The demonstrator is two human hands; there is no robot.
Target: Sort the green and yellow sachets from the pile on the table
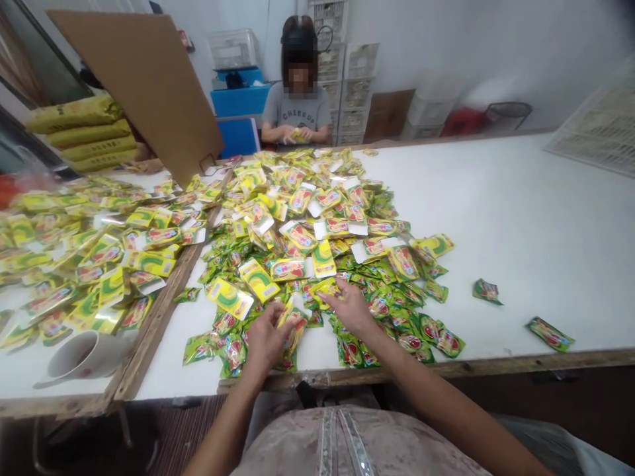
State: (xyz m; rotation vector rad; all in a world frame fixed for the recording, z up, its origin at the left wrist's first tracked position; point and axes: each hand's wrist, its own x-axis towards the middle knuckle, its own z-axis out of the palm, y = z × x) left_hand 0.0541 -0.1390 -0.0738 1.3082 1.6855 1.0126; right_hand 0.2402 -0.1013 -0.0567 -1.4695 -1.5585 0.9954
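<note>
My left hand (266, 336) is closed around a small yellow carton (296, 325) with a red melon picture, its white flap up at the far end. Just to the right, my right hand (355, 309) pinches a yellow packet (325, 288) at the near edge of the heap. Beneath and around both hands lie many green sachets (350, 350) printed with red melon slices. More yellow cartons (258, 279), several with white flaps open, are piled on top of the sachets beyond my hands. My fingertips partly cover what each hand holds.
A wooden strip (166, 311) divides the white table (496, 218); left of it are more yellow cartons (149, 262) and a white mug (82, 357). Two loose sachets (550, 333) lie at right. Across the table a person (296, 109) handles a yellow item beside a cardboard sheet (143, 86).
</note>
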